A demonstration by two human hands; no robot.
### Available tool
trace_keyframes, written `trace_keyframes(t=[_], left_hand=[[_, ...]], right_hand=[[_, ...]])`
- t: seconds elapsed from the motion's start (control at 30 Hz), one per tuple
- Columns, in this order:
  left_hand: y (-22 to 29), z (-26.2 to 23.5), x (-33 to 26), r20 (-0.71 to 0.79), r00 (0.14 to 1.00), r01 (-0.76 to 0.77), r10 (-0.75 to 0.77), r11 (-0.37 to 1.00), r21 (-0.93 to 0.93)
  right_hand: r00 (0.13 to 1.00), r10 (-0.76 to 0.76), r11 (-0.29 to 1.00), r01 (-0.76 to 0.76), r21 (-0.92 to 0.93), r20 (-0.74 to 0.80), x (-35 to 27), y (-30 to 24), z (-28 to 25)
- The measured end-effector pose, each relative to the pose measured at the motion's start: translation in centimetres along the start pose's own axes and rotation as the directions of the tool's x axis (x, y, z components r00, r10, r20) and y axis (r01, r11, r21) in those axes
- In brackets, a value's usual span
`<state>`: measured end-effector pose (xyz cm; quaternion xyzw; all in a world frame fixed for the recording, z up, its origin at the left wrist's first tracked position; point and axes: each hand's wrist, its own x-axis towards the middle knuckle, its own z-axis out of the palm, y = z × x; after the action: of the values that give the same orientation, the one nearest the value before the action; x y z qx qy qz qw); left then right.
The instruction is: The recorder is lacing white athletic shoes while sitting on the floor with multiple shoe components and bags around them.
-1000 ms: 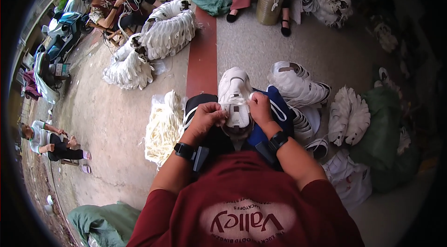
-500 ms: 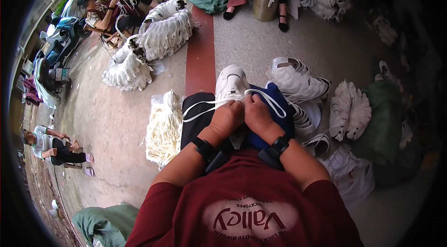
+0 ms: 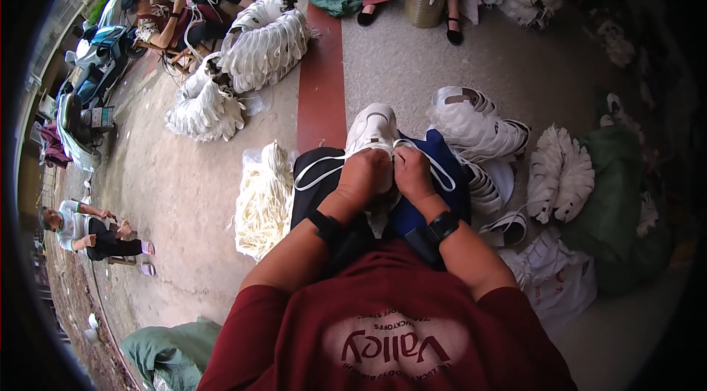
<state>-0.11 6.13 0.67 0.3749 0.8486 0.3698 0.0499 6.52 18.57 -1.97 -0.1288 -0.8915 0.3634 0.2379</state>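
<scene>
A white sneaker (image 3: 371, 126) rests between my knees, toe pointing away from me. Over its upper, my left hand (image 3: 364, 176) and my right hand (image 3: 413, 171) are closed side by side, fingers pinched on a flat white shoelace (image 3: 318, 161). One length of the lace bows out left over my dark trouser leg. Another bends to the right over the blue cloth (image 3: 434, 145) on my other leg. My fingers and the left fist cover the eyelets and the shoe's heel end.
A bundle of cream laces (image 3: 264, 207) lies left of my leg. At right are strung white shoe uppers (image 3: 479, 126), more uppers (image 3: 560, 174) and a green sack (image 3: 615, 199). Ahead left stand piles of uppers (image 3: 264, 52). Other people sit nearby, one at far left (image 3: 92, 225).
My left hand has turned over and moved a little toward me, now covering more of the shoe. The left lace stretch is shorter. The whole view has shifted slightly.
</scene>
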Motion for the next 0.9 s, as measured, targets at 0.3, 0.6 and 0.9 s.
trace_keyframes(t=[0.3, 0.6, 0.9], left_hand=[[2.4, -4.8, 0.4, 0.17, 0.985, -0.045, -0.037, 0.889, 0.457], [-5.4, -8.4, -5.2, 0.187, 0.841, 0.264, -0.508, 0.084, -0.961], [-5.2, -5.2, -2.5, 0.164, 0.855, 0.25, -0.493, 0.114, -0.961]], right_hand=[[0.987, 0.157, 0.983, -0.159, 0.087, 0.022, 0.1, 0.0, -0.5], [0.926, -0.374, 0.927, 0.375, 0.0, -0.049, 0.8, -3.9, -1.1], [0.925, -0.373, 0.918, 0.38, -0.113, 0.076, 1.7, -4.4, 0.3]])
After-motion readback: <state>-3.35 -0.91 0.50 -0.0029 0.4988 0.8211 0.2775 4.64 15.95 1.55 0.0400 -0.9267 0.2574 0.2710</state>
